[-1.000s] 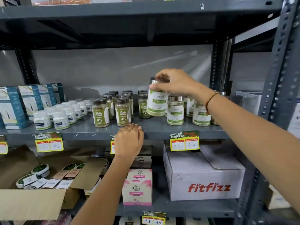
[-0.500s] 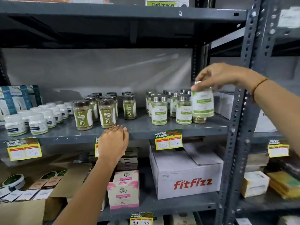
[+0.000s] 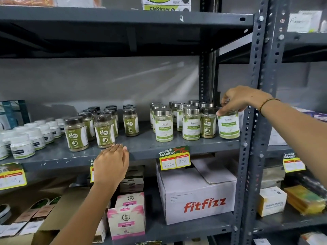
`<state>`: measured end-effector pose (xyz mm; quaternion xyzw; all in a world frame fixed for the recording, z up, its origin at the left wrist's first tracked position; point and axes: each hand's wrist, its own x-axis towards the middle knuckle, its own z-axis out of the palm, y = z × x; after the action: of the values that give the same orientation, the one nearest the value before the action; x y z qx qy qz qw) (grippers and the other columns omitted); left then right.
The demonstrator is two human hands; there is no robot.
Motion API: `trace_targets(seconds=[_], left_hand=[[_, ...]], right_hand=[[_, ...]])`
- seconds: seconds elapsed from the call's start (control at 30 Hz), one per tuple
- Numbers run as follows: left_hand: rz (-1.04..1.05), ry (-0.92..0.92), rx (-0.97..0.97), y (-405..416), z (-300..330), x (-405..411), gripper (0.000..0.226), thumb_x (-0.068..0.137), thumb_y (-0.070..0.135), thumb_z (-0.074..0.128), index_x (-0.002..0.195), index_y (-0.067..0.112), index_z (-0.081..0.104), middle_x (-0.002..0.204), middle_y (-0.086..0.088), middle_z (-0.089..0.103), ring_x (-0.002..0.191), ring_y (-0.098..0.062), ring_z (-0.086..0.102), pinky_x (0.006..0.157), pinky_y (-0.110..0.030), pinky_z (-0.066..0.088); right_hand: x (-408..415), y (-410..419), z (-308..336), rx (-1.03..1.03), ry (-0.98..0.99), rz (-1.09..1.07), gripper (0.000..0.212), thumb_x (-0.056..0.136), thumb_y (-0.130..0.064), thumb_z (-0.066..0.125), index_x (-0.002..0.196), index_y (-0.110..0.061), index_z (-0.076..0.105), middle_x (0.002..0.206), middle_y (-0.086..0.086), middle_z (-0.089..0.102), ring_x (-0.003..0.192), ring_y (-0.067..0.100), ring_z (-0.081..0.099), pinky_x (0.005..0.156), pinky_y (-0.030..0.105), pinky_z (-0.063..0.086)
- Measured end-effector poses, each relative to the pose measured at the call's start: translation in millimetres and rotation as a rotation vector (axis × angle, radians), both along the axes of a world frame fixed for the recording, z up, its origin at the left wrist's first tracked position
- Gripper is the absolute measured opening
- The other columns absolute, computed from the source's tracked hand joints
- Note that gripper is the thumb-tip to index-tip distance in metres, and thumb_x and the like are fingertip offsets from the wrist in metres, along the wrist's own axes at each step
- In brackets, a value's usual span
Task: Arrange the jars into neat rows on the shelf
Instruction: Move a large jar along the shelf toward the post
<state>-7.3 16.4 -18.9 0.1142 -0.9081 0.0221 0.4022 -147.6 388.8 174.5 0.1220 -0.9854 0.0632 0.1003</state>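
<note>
My right hand point(image 3: 242, 100) grips the lid of a white-and-green Moringa jar point(image 3: 228, 126) that stands at the right end of the grey shelf point(image 3: 141, 149), beside the upright post. To its left stand a brown Gaska jar point(image 3: 208, 124) and two more steel-lidded Moringa jars point(image 3: 163, 126), with several others behind them. A group of dark-lidded Gaska jars point(image 3: 104, 129) fills the shelf's middle left. My left hand point(image 3: 111, 163) rests flat on the shelf's front edge, fingers together, holding nothing.
Small white tubs point(image 3: 23, 147) crowd the left end of the shelf. A perforated steel post point(image 3: 254, 121) stands just right of the held jar. Below are a fitfizz carton point(image 3: 198, 198), pink boxes point(image 3: 127, 220) and an open cardboard box. Price tags point(image 3: 175, 160) hang on the shelf edge.
My right hand has carried the Moringa jar from the middle of the shelf rightward and lowered it onto the shelf's right end. The view has turned right. My left hand stayed on the edge.
</note>
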Motion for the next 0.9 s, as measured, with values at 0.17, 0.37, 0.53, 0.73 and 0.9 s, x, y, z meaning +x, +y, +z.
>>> trace_targets(seconds=[0.17, 0.37, 0.53, 0.73, 0.9], left_hand=[[0.004, 0.004, -0.013, -0.5, 0.0, -0.2, 0.044, 0.094, 0.030, 0.037, 0.097, 0.008, 0.075, 0.099, -0.007, 0.075, 0.091, -0.025, 0.070, 0.072, -0.035, 0.055], [-0.001, 0.002, -0.024, -0.7, 0.4, 1.2, 0.041, 0.094, 0.029, 0.039, 0.095, 0.009, 0.075, 0.097, -0.006, 0.075, 0.089, -0.024, 0.070, 0.069, -0.033, 0.055], [-0.007, 0.014, -0.002, -0.8, -0.1, 1.3, 0.035, 0.095, 0.027, 0.044, 0.097, 0.009, 0.075, 0.099, -0.006, 0.075, 0.091, -0.024, 0.070, 0.071, -0.034, 0.055], [-0.012, 0.012, 0.011, 0.2, 1.1, 2.7, 0.036, 0.095, 0.027, 0.043, 0.096, 0.010, 0.075, 0.098, -0.006, 0.075, 0.090, -0.025, 0.070, 0.070, -0.034, 0.055], [-0.008, -0.012, 0.034, 1.3, 2.3, 4.0, 0.032, 0.095, 0.027, 0.046, 0.098, 0.011, 0.074, 0.101, -0.005, 0.074, 0.093, -0.025, 0.069, 0.073, -0.035, 0.054]], right_hand=[[-8.1, -3.0, -5.6, 0.092, -0.007, -0.061, 0.058, 0.065, -0.067, 0.075, 0.097, -0.021, 0.062, 0.090, -0.002, 0.067, 0.072, 0.017, 0.068, 0.056, 0.026, 0.046], [-9.0, -5.3, -6.2, 0.084, -0.021, -0.103, 0.052, 0.072, -0.061, 0.074, 0.094, -0.015, 0.065, 0.098, 0.006, 0.067, 0.080, 0.023, 0.070, 0.074, 0.036, 0.061], [-4.1, -6.6, -9.4, 0.074, -0.013, -0.129, 0.055, 0.076, -0.057, 0.073, 0.104, -0.010, 0.065, 0.105, 0.009, 0.064, 0.080, 0.026, 0.070, 0.074, 0.040, 0.062], [11.8, -15.7, -2.3, 0.221, 0.157, -0.173, 0.079, 0.073, -0.075, 0.060, 0.124, -0.014, 0.061, 0.109, 0.011, 0.063, 0.098, 0.033, 0.064, 0.081, 0.042, 0.055], [10.6, -31.3, 9.6, 0.104, 0.263, 0.027, 0.075, 0.074, -0.068, 0.065, 0.134, -0.023, 0.056, 0.131, 0.010, 0.060, 0.118, 0.034, 0.056, 0.096, 0.049, 0.049]])
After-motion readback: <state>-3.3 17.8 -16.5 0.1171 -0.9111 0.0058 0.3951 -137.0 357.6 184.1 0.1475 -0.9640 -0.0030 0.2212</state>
